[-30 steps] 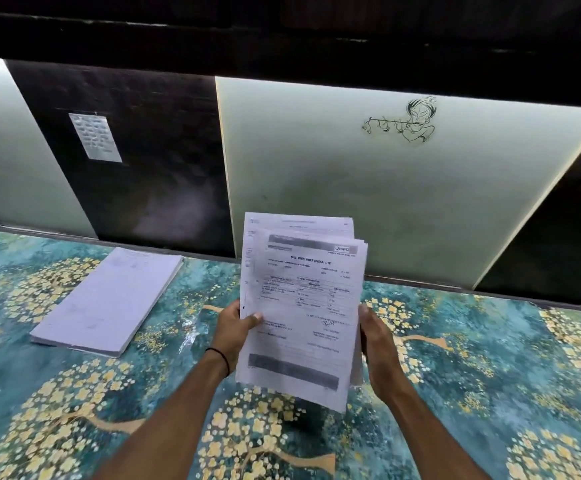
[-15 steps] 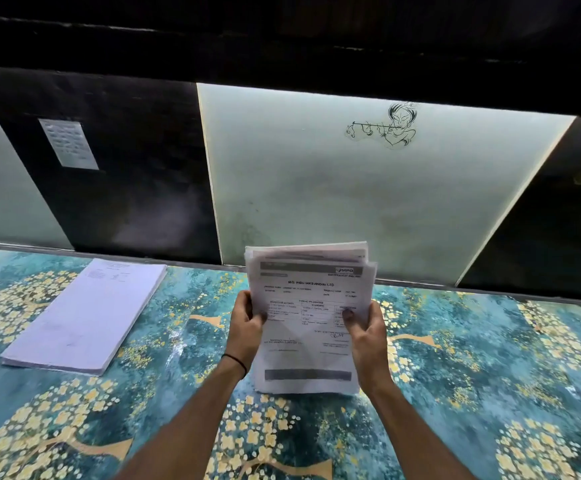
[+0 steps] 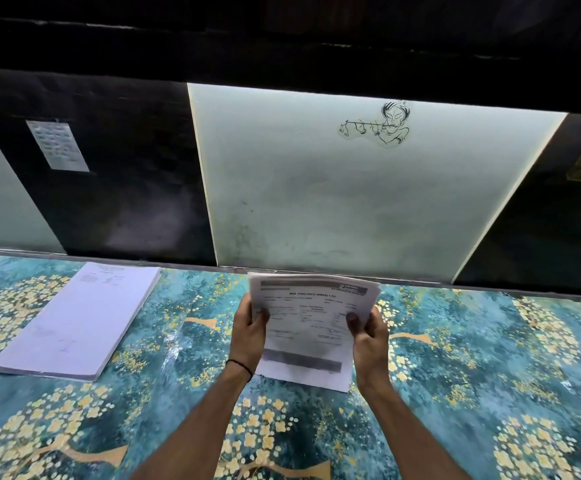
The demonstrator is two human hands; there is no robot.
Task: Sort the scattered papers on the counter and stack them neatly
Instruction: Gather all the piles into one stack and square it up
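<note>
A bundle of white printed paper sheets (image 3: 311,327) was held over the teal counter patterned with gold blossoms (image 3: 490,375), just toward 6 o'clock from the middle of the head view. The left hand (image 3: 247,336) was clamped on the bundle's left edge, at 9 o'clock of the sheets, with the thumb laid on the printed front and the fingers hidden behind. The right hand (image 3: 368,341) was clamped on the right edge, at 3 o'clock, with its thumb likewise pressed on the front. The top of the bundle was bowed toward 12 o'clock, and the edges of several sheets were seen slightly uneven there. A grey printed bar was seen across the front sheet near its lower edge, at 6 o'clock. Whether that lower edge was touching the counter could not be told. A thin black band (image 3: 242,366) was worn on the left wrist.

A thick, squared stack of white paper sheets (image 3: 77,320) was laid flat on the counter at 9 o'clock of the held bundle, well apart from it.

Behind the counter, at 12 o'clock, a pale frosted glass panel (image 3: 351,202) was set between 2 black panels. A black line-drawn sticker of a flute player (image 3: 379,124) was stuck near the panel's top, at 1 o'clock of the bundle. A small white printed notice (image 3: 57,145) was fixed to the black panel at 10 o'clock.
</note>
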